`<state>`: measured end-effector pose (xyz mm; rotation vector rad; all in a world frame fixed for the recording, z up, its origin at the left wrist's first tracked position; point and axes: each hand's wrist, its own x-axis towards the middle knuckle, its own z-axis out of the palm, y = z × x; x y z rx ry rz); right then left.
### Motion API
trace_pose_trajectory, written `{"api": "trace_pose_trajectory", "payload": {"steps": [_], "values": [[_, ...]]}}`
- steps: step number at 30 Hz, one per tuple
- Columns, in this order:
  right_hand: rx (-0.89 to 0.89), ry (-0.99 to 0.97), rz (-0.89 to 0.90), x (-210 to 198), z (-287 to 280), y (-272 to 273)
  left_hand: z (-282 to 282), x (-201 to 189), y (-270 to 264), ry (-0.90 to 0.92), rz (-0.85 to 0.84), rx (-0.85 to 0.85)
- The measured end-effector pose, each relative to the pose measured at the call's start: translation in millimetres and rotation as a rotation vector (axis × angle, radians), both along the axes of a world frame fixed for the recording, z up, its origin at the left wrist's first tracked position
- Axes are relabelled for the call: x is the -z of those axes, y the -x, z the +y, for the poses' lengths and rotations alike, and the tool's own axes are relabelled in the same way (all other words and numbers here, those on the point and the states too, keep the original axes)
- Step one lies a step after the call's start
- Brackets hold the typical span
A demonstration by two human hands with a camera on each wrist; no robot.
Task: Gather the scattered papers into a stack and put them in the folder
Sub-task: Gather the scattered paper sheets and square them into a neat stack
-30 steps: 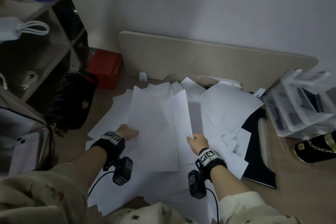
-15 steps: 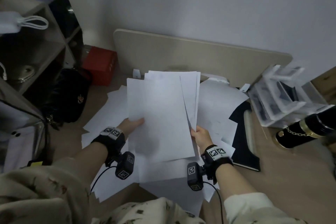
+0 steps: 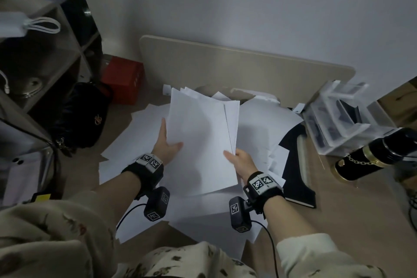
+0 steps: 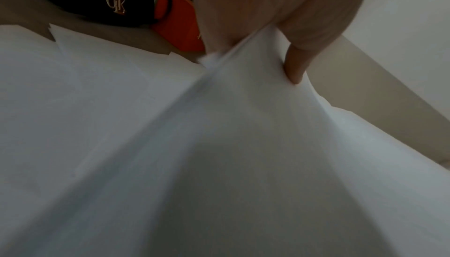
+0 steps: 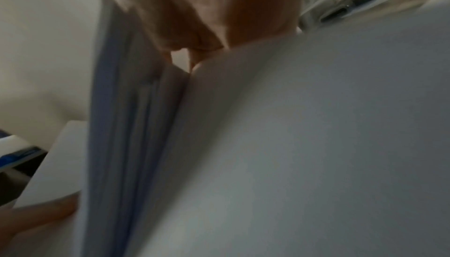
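Observation:
A bundle of white papers point(image 3: 200, 137) stands tilted up off the floor between both hands. My left hand point(image 3: 168, 144) grips its left edge, thumb on the front face. My right hand point(image 3: 239, 160) grips the lower right edge; a few sheets fan out there. In the left wrist view a thumb point(image 4: 295, 64) presses on the sheets point(image 4: 243, 126). The right wrist view shows the sheet edges point(image 5: 136, 116) side on under my fingers point(image 5: 194, 30). More loose papers point(image 3: 140, 126) lie spread over the floor. The black folder point(image 3: 297, 165) lies open at the right, partly under sheets.
A beige board point(image 3: 237, 70) leans on the wall behind. A red box point(image 3: 123, 79) and a black bag point(image 3: 85, 115) sit at the left by a shelf unit point(image 3: 45, 40). Clear plastic drawers point(image 3: 343, 119) and a black-and-gold cylinder bag point(image 3: 370, 158) stand at the right.
Both hands have lifted the gathered sheets off the floor and tipped them more upright. The fanned sheets have closed into a tighter bundle.

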<state>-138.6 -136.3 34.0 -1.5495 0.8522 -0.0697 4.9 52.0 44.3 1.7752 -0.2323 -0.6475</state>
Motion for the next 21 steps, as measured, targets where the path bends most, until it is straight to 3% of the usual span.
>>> {"api": "trace_pose_trajectory", "payload": {"steps": [3,6,12,18,21], "values": [[-0.060,0.294,0.006,0.8,1.1,-0.5,-6.7,1.0,-0.4,0.012,-0.035,-0.073],[-0.006,0.429,-0.081,-9.7,1.4,-3.9,-14.9,-3.4,-0.1,0.046,-0.102,-0.186],[0.117,0.331,-0.162,-27.3,0.3,-8.9,-21.4,-30.7,-2.3,0.289,-0.083,-0.249],[0.162,0.193,-0.194,-30.2,6.7,-8.7,-17.9,-35.9,1.4,0.365,-0.036,-0.217],[0.166,0.121,-0.318,-43.3,8.4,-10.2,-18.3,-41.4,0.6,0.421,-0.068,-0.192]]}}
